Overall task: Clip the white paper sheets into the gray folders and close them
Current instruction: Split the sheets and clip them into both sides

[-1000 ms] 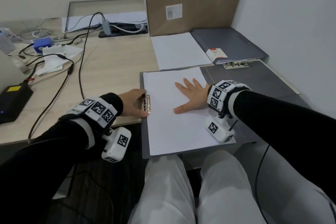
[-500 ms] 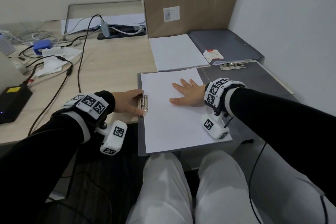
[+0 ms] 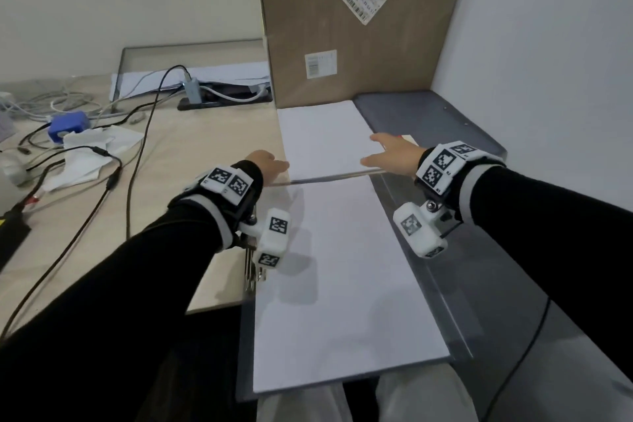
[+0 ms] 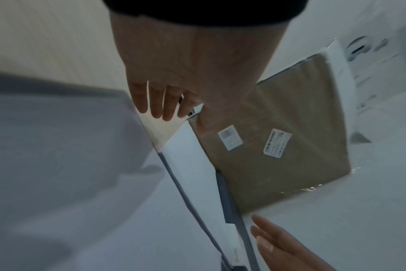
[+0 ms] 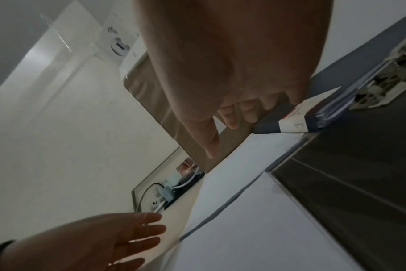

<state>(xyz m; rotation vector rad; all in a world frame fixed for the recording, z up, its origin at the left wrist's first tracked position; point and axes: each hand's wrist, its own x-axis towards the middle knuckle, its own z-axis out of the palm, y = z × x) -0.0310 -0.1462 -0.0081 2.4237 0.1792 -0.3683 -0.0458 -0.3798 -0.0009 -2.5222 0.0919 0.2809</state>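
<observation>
An open gray folder [image 3: 486, 301] lies at the desk's near edge. A white sheet [image 3: 342, 284] lies in it, its left edge under the metal clip [image 3: 251, 271]. Beyond it sits a loose stack of white paper [image 3: 325, 137] [image 4: 192, 155]. My left hand [image 3: 270, 166] [image 4: 160, 104] hovers at the stack's near left corner, fingers straight and holding nothing. My right hand [image 3: 387, 156] [image 5: 232, 113] is spread over the near right corner, also holding nothing. A closed gray folder [image 3: 428, 120] [image 5: 294, 122] with a label lies right of the stack.
A tall cardboard box [image 3: 359, 20] stands right behind the paper stack. Cables [image 3: 137, 154], a blue device [image 3: 66, 123] and crumpled tissue [image 3: 96, 147] cover the desk's left part. A white wall [image 3: 548, 44] bounds the right side.
Both hands have left the clipped sheet and the clip and reached forward to the loose paper stack. The head view has moved closer and tilted up.
</observation>
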